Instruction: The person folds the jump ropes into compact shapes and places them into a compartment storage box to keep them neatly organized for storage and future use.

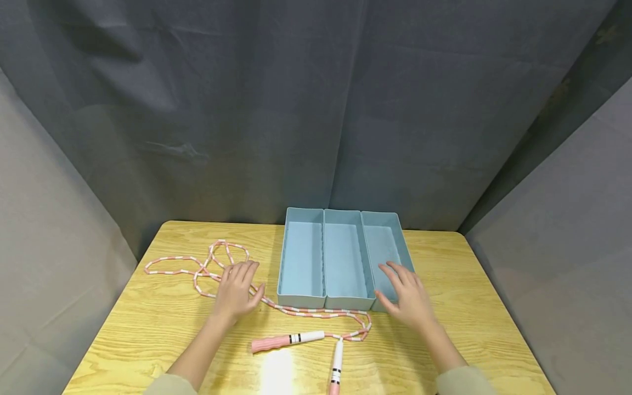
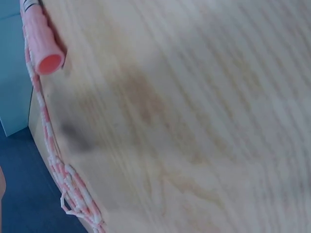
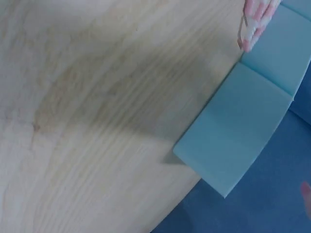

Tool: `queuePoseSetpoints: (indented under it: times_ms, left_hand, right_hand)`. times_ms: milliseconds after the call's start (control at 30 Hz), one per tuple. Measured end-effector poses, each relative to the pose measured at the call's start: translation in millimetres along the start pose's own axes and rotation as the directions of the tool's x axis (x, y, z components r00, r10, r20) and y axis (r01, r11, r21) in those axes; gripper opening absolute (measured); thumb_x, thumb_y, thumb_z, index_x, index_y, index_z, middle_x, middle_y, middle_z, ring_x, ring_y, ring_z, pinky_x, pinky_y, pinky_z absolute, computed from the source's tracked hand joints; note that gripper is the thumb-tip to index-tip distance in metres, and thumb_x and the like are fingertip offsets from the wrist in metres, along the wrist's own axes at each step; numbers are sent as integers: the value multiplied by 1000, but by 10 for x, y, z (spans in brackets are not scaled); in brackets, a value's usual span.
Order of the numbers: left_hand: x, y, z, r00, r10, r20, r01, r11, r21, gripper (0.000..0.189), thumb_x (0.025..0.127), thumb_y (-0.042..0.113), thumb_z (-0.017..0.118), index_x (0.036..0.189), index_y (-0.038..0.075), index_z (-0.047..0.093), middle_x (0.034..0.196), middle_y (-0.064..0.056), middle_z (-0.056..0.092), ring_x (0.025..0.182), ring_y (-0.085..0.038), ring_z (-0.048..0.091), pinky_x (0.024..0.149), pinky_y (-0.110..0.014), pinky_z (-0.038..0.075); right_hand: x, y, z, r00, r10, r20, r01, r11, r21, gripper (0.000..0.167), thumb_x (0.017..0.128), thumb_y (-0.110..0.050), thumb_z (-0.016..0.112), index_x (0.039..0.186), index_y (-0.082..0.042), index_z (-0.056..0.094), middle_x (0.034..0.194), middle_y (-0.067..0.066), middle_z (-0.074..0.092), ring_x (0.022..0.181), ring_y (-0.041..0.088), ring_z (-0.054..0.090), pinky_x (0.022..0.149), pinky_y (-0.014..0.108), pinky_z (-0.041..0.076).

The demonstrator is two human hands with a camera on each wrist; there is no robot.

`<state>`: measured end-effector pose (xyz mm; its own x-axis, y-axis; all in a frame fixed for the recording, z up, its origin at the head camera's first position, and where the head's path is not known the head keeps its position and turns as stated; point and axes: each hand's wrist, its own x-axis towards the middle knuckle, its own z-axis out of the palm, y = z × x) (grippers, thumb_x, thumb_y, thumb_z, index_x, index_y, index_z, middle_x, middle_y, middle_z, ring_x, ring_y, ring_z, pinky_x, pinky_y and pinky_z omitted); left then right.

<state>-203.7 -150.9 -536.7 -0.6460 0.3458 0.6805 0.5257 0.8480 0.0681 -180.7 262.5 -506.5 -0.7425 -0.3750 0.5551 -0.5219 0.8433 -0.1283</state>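
Note:
A pink-and-white beaded jump rope lies across the table, looped at the left and running in front of the trays. One of its handles lies sideways near the front; the other handle points toward me. Over the rope's left part is my left hand, fingers loosely extended, holding nothing. My right hand, fingers spread and slightly bent, is over the front of the right blue tray; whether it touches the rim I cannot tell. In the left wrist view, a pink handle end shows beside the rope.
Two more blue trays, the middle one and the left one, stand side by side with the right tray on the wooden table. A dark grey curtain hangs behind, with pale cloth walls at the sides.

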Motion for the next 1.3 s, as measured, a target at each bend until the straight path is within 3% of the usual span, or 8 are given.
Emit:
queuePoseSetpoints:
  times_ms: [133, 267, 433, 700, 933, 1100, 1300]
  left_hand:
    - [-76, 48, 11, 1000, 5, -6, -5, 1000, -5, 53, 86, 43, 37, 114, 2, 54, 107, -13, 57, 99, -30, 52, 87, -50, 39]
    - [-156, 92, 22, 1000, 15, -9, -16, 1000, -27, 49, 81, 38, 46, 113, 2, 55, 105, -12, 57, 98, -30, 52, 86, -49, 39]
    - [-265, 144, 44, 999, 42, -6, -43, 997, -57, 48, 74, 33, 56, 111, 2, 56, 103, -12, 58, 96, -31, 53, 85, -51, 40]
    - [-392, 227, 70, 995, 83, 63, -78, 994, -78, 48, 78, 35, 52, 111, 2, 57, 106, -12, 58, 97, -29, 54, 85, -50, 42]
    - [-486, 313, 112, 976, 164, 145, -151, 984, -97, 46, 77, 34, 55, 110, 3, 58, 106, -10, 58, 97, -26, 54, 85, -47, 43]
    - [-540, 385, 145, 956, 226, 189, -206, 971, -120, 47, 77, 36, 58, 111, 4, 58, 107, -7, 58, 99, -24, 53, 86, -45, 44]
    - [-587, 454, 174, 935, 262, 238, -238, 963, -125, 51, 77, 40, 60, 114, 6, 58, 108, -6, 58, 101, -22, 53, 85, -44, 45]
  right_hand:
    - [-36, -62, 43, 999, -32, 23, 31, 999, 18, 55, 84, -43, 53, 128, -11, 49, 126, 12, 48, 109, 33, 49, 91, 54, 37]
    - [-81, -133, 103, 996, -89, 17, 89, 996, 30, 53, 87, -46, 47, 126, -10, 51, 123, 12, 50, 108, 32, 49, 89, 54, 39]
    - [-146, -221, 193, 986, -169, 10, 168, 984, 51, 50, 87, -42, 50, 124, -9, 52, 120, 10, 52, 106, 28, 50, 88, 47, 41]
    - [-225, -355, 307, 956, -293, 15, 290, 951, 111, 42, 86, -33, 54, 119, -7, 55, 116, 9, 54, 105, 23, 51, 89, 41, 42]
    - [-248, -446, 391, 901, -430, -64, 434, 883, 179, 30, 80, -20, 52, 105, -5, 60, 107, 8, 58, 98, 21, 54, 83, 37, 46]
    - [-267, -513, 420, 866, -498, -44, 495, 839, 226, 46, 61, -10, 58, 107, -7, 59, 109, 5, 57, 96, 19, 55, 84, 34, 46]
    - [-296, -619, 472, 832, -554, -7, 535, 800, 272, 46, 59, -8, 58, 105, -10, 59, 107, 3, 56, 97, 16, 54, 85, 34, 45]
